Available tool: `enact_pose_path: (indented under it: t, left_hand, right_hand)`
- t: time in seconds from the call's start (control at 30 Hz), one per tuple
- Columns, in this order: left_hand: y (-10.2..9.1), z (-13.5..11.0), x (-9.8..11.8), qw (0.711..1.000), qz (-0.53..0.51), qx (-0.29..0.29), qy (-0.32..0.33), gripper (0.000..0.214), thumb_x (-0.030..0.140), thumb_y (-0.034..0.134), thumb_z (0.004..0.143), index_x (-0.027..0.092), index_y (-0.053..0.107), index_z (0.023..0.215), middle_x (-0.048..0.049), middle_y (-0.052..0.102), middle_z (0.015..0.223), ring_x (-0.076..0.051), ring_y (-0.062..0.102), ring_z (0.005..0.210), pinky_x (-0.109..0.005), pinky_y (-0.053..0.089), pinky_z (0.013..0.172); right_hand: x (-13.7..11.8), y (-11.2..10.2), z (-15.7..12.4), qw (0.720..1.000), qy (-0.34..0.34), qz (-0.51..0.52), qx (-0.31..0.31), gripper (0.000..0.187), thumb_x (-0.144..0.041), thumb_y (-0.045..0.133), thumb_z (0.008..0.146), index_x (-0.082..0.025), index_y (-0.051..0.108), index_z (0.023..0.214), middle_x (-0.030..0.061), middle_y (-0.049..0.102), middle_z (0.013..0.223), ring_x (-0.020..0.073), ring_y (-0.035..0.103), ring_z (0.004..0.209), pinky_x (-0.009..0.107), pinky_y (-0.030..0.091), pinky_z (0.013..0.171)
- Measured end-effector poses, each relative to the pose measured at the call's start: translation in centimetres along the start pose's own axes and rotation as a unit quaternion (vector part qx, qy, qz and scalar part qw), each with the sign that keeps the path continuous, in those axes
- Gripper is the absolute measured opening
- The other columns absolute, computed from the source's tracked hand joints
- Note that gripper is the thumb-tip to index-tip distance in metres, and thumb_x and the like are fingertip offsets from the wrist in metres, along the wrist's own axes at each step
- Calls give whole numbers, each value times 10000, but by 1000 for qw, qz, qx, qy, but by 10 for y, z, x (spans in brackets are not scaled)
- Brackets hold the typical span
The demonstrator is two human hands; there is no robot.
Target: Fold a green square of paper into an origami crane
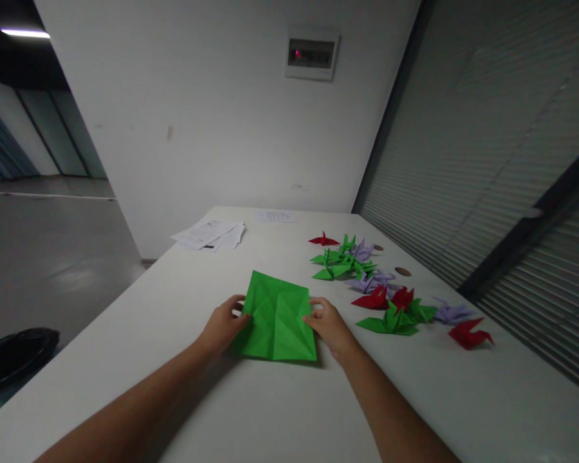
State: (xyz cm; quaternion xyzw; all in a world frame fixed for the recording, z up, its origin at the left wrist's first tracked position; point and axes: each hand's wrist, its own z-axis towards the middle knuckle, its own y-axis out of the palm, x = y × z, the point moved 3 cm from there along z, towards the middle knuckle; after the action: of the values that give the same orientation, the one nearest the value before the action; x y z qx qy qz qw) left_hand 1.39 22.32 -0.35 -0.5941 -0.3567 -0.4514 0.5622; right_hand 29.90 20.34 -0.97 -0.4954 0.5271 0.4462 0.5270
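Note:
A creased green paper sheet (pixel 277 315) lies flat on the white table (pixel 183 308) in front of me. My left hand (pixel 224 326) pinches its left edge, fingers curled onto the paper. At the sheet's right edge, my right hand (pixel 330 325) grips it with thumb and fingers closed on the paper. Both forearms reach in from the bottom of the view.
Several folded paper cranes lie to the right: green ones (pixel 340 262), purple ones (pixel 374 281), red ones (pixel 469 334). White printed papers (pixel 210 234) sit at the far left of the table. A black object (pixel 14 357) lies on the floor at left. Blinds line the right wall.

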Motion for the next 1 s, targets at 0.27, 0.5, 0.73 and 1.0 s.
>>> enact_pose_path:
  t: [0.27,0.5,0.73,1.0]
  left_hand:
    - [6,-12,11,867,382,-32,318,419,204,696,880,250,681,1297,-126,621,1384,-334,576,1273,-518,511,1083]
    - [19,-14,2,814,446,-123,351,420,286,623,981,214,646,1395,-157,551,1535,-347,495,1434,-549,426,1191]
    - [28,-17,-5,809,482,-132,309,463,297,512,1048,160,559,1487,-193,531,1551,-364,494,1446,-586,448,1168]
    - [29,-15,-7,830,465,-148,271,518,306,523,1040,133,507,1528,-232,458,1600,-373,431,1498,-572,409,1199]
  right_hand:
    - [10,-2,1,994,3,-101,-37,429,-284,711,685,-220,537,1072,-91,551,658,161,579,579,256,408,548]
    - [-15,-14,-3,895,-162,-403,98,215,-276,718,809,-191,654,996,96,649,997,269,669,913,402,552,845]
    - [-23,42,-31,787,-334,-516,-51,544,-354,633,978,-79,564,1442,226,563,1496,348,493,1414,512,397,1209]
    - [6,65,-38,760,-261,-550,-230,867,-666,476,1007,-103,307,1644,193,220,1719,345,199,1602,508,196,1306]
